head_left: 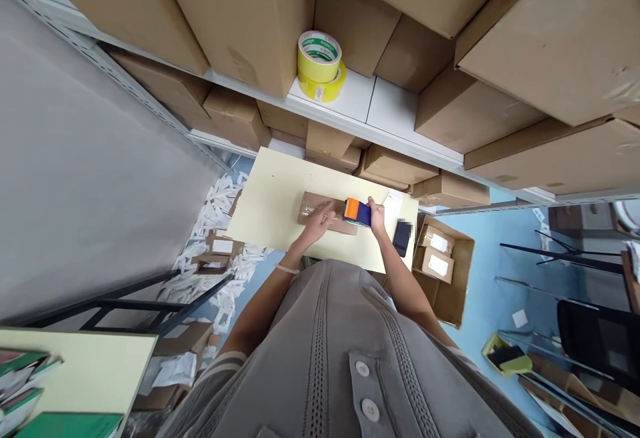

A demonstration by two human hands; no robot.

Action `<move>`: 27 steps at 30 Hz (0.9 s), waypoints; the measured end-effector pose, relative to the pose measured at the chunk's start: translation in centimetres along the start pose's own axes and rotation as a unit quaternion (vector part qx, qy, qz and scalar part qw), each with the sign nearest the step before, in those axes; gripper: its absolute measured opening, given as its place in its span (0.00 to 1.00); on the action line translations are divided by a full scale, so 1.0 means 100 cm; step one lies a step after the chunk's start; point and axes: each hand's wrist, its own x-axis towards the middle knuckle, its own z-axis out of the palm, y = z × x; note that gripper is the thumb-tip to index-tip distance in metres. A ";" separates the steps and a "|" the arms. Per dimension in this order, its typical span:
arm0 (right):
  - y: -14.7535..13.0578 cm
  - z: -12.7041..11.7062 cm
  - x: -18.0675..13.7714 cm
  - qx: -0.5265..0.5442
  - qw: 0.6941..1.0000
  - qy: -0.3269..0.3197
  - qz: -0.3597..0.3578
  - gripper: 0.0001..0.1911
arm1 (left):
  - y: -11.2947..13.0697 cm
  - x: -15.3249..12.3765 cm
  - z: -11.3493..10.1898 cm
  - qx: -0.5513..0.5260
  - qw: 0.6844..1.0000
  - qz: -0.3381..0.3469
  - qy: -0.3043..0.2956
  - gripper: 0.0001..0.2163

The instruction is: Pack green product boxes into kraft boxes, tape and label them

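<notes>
A flat brown cardboard parcel (314, 208) lies on the pale yellow table (273, 198). My left hand (320, 219) rests on top of it with fingers spread flat. My right hand (376, 215) grips an orange and blue tape dispenser (357, 211) that sits on the parcel's right end. Shiny clear tape shows on the parcel's left part.
A dark phone (401, 238) lies on the table at right. An open carton (445, 268) with small parcels stands on the blue floor. Yellow tape rolls (320, 65) sit on a shelf among big cartons. White paper scraps (215, 225) and small boxes litter the floor at left.
</notes>
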 end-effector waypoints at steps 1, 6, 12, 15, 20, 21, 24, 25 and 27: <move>0.000 0.000 0.000 -0.005 1.000 -0.001 -0.002 0.32 | 0.007 0.003 -0.001 -0.086 0.996 -0.033 0.000 0.28; -0.001 0.000 -0.002 -0.036 0.999 -0.003 -0.018 0.32 | 0.036 0.013 -0.003 -0.339 0.934 -0.111 -0.015 0.25; -0.006 0.004 -0.005 -0.087 0.995 0.009 -0.038 0.33 | 0.044 0.009 -0.004 -0.380 0.915 -0.133 0.034 0.15; -0.007 0.004 -0.007 -0.097 0.995 0.011 -0.035 0.32 | 0.043 0.004 -0.003 -0.361 0.925 -0.112 0.046 0.13; -0.007 0.002 -0.008 -0.090 0.995 0.000 -0.034 0.33 | 0.039 0.006 0.002 -0.403 0.903 -0.134 0.061 0.12; -0.007 0.002 -0.008 -0.088 0.995 -0.004 -0.035 0.33 | 0.038 0.008 0.003 -0.420 0.894 -0.145 0.058 0.12; -0.009 0.002 -0.008 -0.079 0.996 -0.013 -0.038 0.33 | 0.035 0.012 0.005 -0.444 0.879 -0.163 0.064 0.12; -0.009 0.002 -0.009 -0.078 0.996 -0.013 -0.037 0.33 | 0.034 0.013 0.006 -0.445 0.878 -0.162 0.068 0.12; -0.010 0.002 -0.009 -0.078 0.996 -0.010 -0.033 0.33 | 0.033 0.014 0.008 -0.445 0.878 -0.162 0.071 0.11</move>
